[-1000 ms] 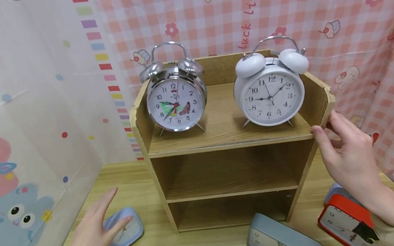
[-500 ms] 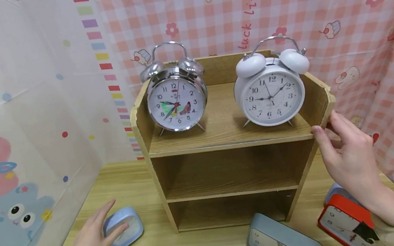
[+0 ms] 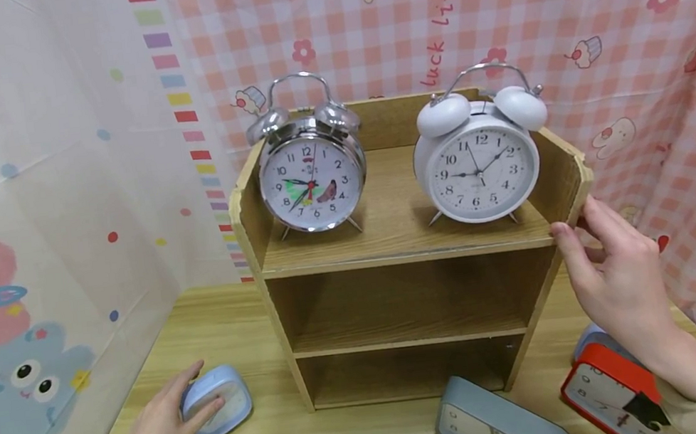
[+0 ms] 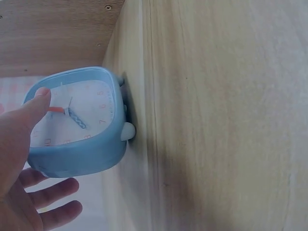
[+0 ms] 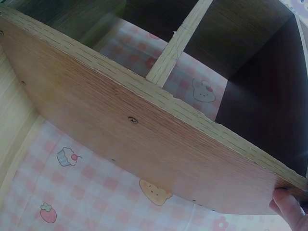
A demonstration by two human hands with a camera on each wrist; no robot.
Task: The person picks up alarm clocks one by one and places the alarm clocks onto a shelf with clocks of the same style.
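My left hand (image 3: 159, 426) is round a small light blue alarm clock (image 3: 235, 400) on the tabletop, left of the shelf. Its thumb lies over the white dial, with the other fingers behind and below the case in the left wrist view. On the right, my right hand (image 3: 621, 272) grips the side of a wooden shelf (image 3: 404, 259), thumb at the front edge and fingers on the outer face. On the shelf's top stand a silver twin-bell alarm clock (image 3: 313, 185), at left, and a white twin-bell alarm clock (image 3: 478, 173), at right.
A grey-blue rectangular clock (image 3: 499, 414) lies before the shelf's lower right corner. Further right, a red clock (image 3: 612, 387) sits partly behind my sleeve, with another bluish clock (image 3: 594, 336) behind it. Patterned cloths (image 3: 327, 33) hang behind and at both sides.
My left hand has come down to the light blue clock, and its thumb and fingers have closed around it. The right hand has stayed on the shelf's side.
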